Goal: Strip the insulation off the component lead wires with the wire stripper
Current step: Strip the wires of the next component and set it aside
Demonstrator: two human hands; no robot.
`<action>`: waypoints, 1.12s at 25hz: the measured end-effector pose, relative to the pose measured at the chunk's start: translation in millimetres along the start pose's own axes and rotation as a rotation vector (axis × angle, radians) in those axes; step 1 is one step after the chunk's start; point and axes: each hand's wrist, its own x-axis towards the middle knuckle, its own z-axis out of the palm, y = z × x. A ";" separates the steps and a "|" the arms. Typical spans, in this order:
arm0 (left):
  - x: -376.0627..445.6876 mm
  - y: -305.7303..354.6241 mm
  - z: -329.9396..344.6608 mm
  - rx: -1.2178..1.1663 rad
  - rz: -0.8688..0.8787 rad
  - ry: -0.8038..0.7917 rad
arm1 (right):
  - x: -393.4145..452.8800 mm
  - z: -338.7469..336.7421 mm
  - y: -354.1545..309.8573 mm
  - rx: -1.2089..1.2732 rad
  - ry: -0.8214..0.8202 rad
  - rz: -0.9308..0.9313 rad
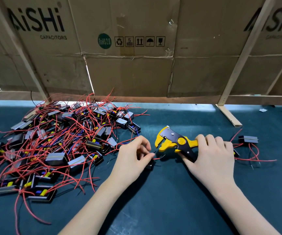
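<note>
Left hand (133, 156) pinching red lead wire (157, 158) of small black component (149, 164); right hand (211, 153) clamped on yellow wire stripper (169, 141), just beside. Risk: short wire tip missing the open jaws, or slipping from the pinch.

Dark teal table mat (170, 209), cardboard wall (128, 70) (printed "AiSHi"), wooden struts (242, 53)

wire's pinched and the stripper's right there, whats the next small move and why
Probably bring the red lead wire and the wire stripper together so the wire tip sits between the open jaws. The left hand pinches the wire with its tip pointing right, just below and short of the jaws. The right hand grips the handles, so it looks ready to squeeze once the tip is in.
</note>
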 end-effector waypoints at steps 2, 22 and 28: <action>-0.3 0.0 0.3 -0.009 -0.001 0.009 | -0.7 1.2 -0.7 -0.015 0.008 -0.009; 1.4 -2.8 2.5 -0.061 -0.023 0.020 | 0.4 -3.2 -4.0 -0.004 0.007 -0.069; 1.1 -0.6 -1.2 -0.005 0.012 -0.005 | 1.2 -1.6 -4.5 0.060 -0.029 -0.051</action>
